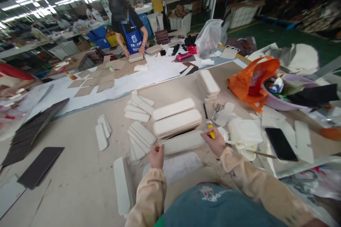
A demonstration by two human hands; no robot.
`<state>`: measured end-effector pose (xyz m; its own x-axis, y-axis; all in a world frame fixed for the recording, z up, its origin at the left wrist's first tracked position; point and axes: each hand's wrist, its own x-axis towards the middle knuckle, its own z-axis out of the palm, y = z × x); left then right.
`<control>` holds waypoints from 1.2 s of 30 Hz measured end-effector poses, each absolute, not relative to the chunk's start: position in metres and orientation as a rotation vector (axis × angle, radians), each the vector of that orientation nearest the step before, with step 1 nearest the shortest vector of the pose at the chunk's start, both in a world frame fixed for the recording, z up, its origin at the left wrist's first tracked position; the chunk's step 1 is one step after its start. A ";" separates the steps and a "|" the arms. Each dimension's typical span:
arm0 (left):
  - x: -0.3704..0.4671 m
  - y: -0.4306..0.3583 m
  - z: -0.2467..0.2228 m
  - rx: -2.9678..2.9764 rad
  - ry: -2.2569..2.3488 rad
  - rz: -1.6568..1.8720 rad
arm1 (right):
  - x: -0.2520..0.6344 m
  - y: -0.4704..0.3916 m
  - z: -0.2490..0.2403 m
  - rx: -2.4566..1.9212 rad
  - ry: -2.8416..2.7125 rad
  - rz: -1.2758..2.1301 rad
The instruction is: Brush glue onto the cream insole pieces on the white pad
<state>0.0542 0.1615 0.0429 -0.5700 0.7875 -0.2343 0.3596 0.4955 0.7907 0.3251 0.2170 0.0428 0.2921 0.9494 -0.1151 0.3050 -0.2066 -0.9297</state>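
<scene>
A long off-white strip [183, 142] with rounded ends stretches between my two hands. Its left end is pinched by my left hand [156, 156], whose fingers are curled closed. At the other end, my right hand [216, 142] grips the strip between thumb and fingers. Just beyond the strip lie stacked white rounded strips [178, 122]. A fan of shorter white pieces [140, 138] rests beside my left hand. Against my right fingers is a small yellow tool [210, 129]; I cannot tell whether they touch it. Scissors [218, 107] lie beyond it.
A stack of long white pieces [124, 184] lies at lower left, dark panels [41, 166] farther left. To the right are a phone [281, 143], an orange bag [247, 81] and a lilac basin [285, 104]. A co-worker in a blue apron [134, 40] stands across the table.
</scene>
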 end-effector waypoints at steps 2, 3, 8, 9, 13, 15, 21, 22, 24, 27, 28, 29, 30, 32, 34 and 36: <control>0.052 0.165 0.042 0.981 2.185 0.905 | 0.320 0.223 0.041 -1.709 -1.145 0.946; 0.051 0.167 0.041 0.998 2.193 0.893 | 0.318 0.226 0.040 -1.706 -1.145 0.950; 0.045 0.166 0.033 1.052 2.220 0.824 | 0.316 0.234 0.032 -1.731 -1.187 0.930; 0.044 0.165 0.030 1.052 2.226 0.803 | 0.317 0.235 0.029 -1.736 -1.206 0.928; 0.040 0.163 0.024 1.029 2.229 0.773 | 0.319 0.234 0.020 -1.748 -1.258 0.949; 0.039 0.164 0.024 1.014 2.231 0.771 | 0.319 0.235 0.017 -1.760 -1.271 0.954; 0.041 0.170 0.026 0.997 2.231 0.751 | 0.320 0.236 0.013 -1.787 -1.316 0.907; 0.040 0.170 0.025 0.992 2.231 0.760 | 0.320 0.236 0.012 -1.791 -1.327 0.896; 0.040 0.169 0.023 0.980 2.239 0.782 | 0.321 0.235 0.009 -1.802 -1.345 0.881; 0.039 0.168 0.020 0.978 2.262 0.798 | 0.322 0.235 0.006 -1.818 -1.360 0.861; 0.039 0.167 0.019 0.983 2.266 0.792 | 0.322 0.234 0.006 -1.824 -1.368 0.847; 0.039 0.167 0.019 0.989 2.267 0.783 | 0.323 0.234 0.006 -1.825 -1.378 0.834; 0.039 0.166 0.018 0.993 2.265 0.774 | 0.325 0.234 0.007 -1.824 -1.393 0.822; 0.038 0.165 0.018 0.987 2.257 0.777 | 0.329 0.232 0.010 -1.814 -1.428 0.801; 0.038 0.162 0.017 0.968 2.247 0.829 | 0.334 0.227 0.016 -1.792 -1.456 0.761; 0.037 0.155 0.016 0.944 2.241 0.909 | 0.342 0.219 0.022 -1.764 -1.480 0.700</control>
